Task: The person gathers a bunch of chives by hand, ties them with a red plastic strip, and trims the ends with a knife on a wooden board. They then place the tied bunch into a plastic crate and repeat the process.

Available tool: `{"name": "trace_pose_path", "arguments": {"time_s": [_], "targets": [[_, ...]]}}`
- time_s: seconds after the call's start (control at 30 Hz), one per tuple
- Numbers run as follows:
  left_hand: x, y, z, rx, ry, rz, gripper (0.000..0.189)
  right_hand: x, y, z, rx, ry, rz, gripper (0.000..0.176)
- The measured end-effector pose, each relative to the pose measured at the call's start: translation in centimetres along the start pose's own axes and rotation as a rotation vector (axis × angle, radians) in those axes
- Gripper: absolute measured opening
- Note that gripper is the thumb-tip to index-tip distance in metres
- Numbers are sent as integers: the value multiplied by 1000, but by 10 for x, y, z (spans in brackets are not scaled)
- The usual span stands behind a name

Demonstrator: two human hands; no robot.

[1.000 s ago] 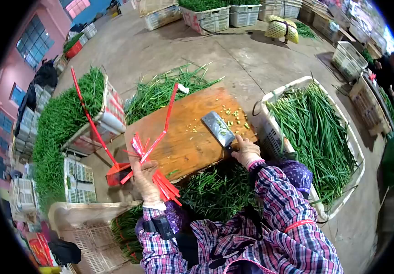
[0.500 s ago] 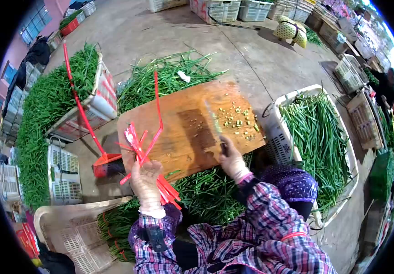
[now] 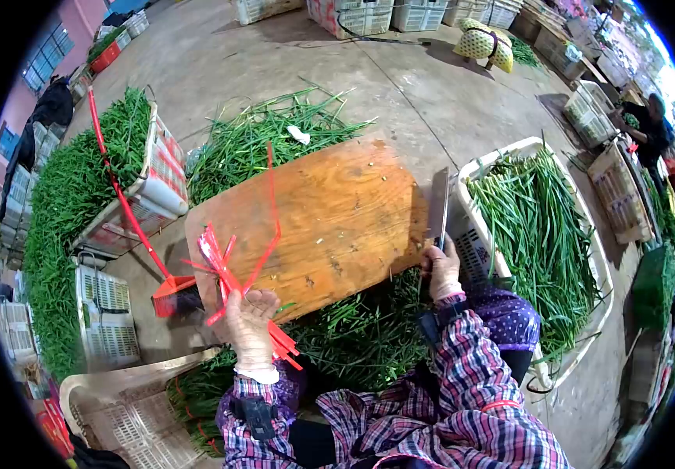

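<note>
My left hand is closed around a bundle of red plastic strips at the board's left end; the strips stick out above and below the fingers, one long one reaching up across the wood. In my right hand is a knife, its broad blade upright just past the board's right edge. The wooden board lies tilted before me, with a few small cut bits on it. Long green stalks lie under its near side.
To the right stands a white crate full of green stalks. Leafy greens fill crates at left, near a red long-handled dustpan. Loose stalks lie beyond the board. Front left is a crate holding bundled greens.
My right hand and knife have moved right, from over the board to past its right edge. Most cut bits have gone from the wood. My left hand keeps the strips.
</note>
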State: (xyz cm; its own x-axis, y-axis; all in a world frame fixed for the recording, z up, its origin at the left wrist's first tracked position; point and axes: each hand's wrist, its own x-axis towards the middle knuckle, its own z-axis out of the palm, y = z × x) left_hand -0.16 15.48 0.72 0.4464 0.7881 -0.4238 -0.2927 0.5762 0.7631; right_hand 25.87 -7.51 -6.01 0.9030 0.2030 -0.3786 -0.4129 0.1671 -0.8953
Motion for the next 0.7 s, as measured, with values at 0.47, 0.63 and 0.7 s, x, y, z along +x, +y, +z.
{"name": "trace_pose_path", "arguments": {"time_s": [0.47,0.63,0.7], "targets": [[-4,-3,12,252,-9,104,42,33,-41,64,-1620,-302,-575,49],[3,-7,16,372,-25,79,47,-25,-31,103,-555,-813,-272,77],[2,-13,24,459,-61,92,48,-38,-28,130,-341,-840,-224,55]]}}
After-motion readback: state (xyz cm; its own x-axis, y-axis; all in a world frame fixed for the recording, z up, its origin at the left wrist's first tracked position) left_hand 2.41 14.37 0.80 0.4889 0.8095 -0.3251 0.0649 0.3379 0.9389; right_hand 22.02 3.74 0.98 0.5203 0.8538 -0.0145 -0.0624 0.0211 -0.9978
